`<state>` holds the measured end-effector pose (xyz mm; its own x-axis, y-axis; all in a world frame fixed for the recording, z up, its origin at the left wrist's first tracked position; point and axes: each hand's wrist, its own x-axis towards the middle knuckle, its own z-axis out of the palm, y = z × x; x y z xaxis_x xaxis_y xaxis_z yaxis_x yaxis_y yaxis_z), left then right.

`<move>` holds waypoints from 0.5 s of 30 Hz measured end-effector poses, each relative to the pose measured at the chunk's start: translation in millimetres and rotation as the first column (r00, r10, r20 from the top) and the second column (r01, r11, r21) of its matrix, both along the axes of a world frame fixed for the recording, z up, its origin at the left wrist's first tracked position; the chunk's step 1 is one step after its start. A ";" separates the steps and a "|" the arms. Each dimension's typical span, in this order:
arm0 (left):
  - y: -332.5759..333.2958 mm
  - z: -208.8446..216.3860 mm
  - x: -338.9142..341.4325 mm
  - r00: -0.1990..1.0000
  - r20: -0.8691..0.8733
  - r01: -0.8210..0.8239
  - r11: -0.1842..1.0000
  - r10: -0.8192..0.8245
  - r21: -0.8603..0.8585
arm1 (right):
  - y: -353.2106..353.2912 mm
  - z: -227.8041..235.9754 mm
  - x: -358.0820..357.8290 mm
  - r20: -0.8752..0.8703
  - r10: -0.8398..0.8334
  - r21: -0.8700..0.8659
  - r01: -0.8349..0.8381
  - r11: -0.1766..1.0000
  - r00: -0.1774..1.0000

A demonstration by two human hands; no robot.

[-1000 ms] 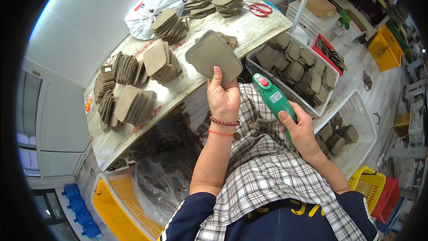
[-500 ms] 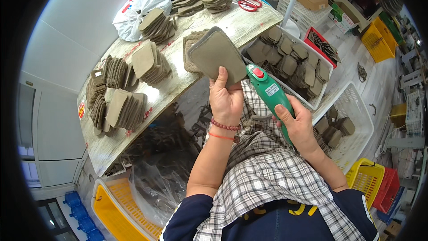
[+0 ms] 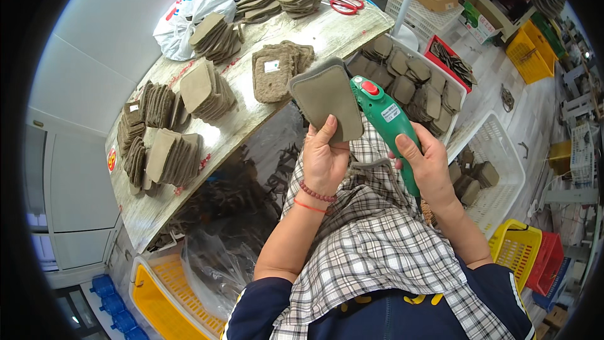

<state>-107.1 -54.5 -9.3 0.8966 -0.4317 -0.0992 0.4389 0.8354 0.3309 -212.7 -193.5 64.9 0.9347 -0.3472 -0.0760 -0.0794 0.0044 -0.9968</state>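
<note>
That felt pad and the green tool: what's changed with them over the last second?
The green cutter in the right hand swung in against the felt pad, which the left hand drew closer. Both grips unchanged; the stacks on the table stayed put.

The green power tool's [image 3: 387,119] working tip is hidden behind the felt pad [image 3: 326,99], and its lower end behind the right hand [image 3: 428,167].

The felt pad [image 3: 327,97] is grey-brown, flat and roughly rectangular with rounded corners — held upright above the lap, its broad face toward the camera. Just beside its right edge, touching it, is the green handheld cutter [image 3: 387,123] with a red button — angled diagonally, its nose at the pad's upper corner.
</note>
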 end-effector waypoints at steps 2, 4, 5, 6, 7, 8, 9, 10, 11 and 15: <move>6.6 -2.0 -2.0 0.999 0.004 0.039 0.999 -0.039 0.023 | -3.3 1.0 -0.1 -0.004 0.013 0.010 -0.013 1.000 1.000; 14.2 -4.7 0.9 0.996 0.037 0.075 0.995 -0.077 0.070 | -9.1 2.7 -2.5 -0.023 0.041 0.022 -0.041 0.999 0.999; 19.4 -7.6 4.3 0.993 0.066 0.089 0.990 -0.097 0.105 | -14.2 3.9 -5.0 -0.040 0.063 0.028 -0.062 0.998 0.997; 24.5 -8.8 7.7 0.989 0.096 0.103 0.985 -0.117 0.141 | -18.6 5.6 -7.1 -0.057 0.084 0.035 -0.082 0.996 0.995; 29.5 -3.9 10.1 0.989 0.094 0.099 0.978 -0.117 0.182 | -21.5 8.5 -8.4 -0.059 0.105 0.021 -0.104 0.994 0.993; 35.8 -4.8 15.2 0.982 0.127 0.108 0.968 -0.139 0.226 | -23.9 9.4 -9.6 -0.064 0.119 0.025 -0.117 0.993 0.991; 42.5 -6.5 21.5 0.974 0.159 0.115 0.956 -0.162 0.270 | -26.3 9.9 -10.7 -0.069 0.133 0.030 -0.131 0.991 0.989; 47.4 -4.1 25.7 0.964 0.189 0.121 0.942 -0.187 0.313 | -28.3 10.2 -11.9 -0.075 0.146 0.033 -0.144 0.989 0.986; 51.3 0.7 27.0 0.967 0.189 0.099 0.936 -0.171 0.337 | -30.8 9.9 -13.3 -0.083 0.158 0.008 -0.158 0.987 0.984; 66.5 13.3 37.5 0.968 0.179 0.082 0.892 -0.178 0.445 | -38.2 10.0 -19.1 -0.144 0.191 -0.095 -0.205 0.974 0.971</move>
<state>-69.6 11.9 4.0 0.8556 -0.5038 -0.1189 0.4146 0.5294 0.7402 -231.8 -231.7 74.9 0.9696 -0.1690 -0.1767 -0.1999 -0.1319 -0.9709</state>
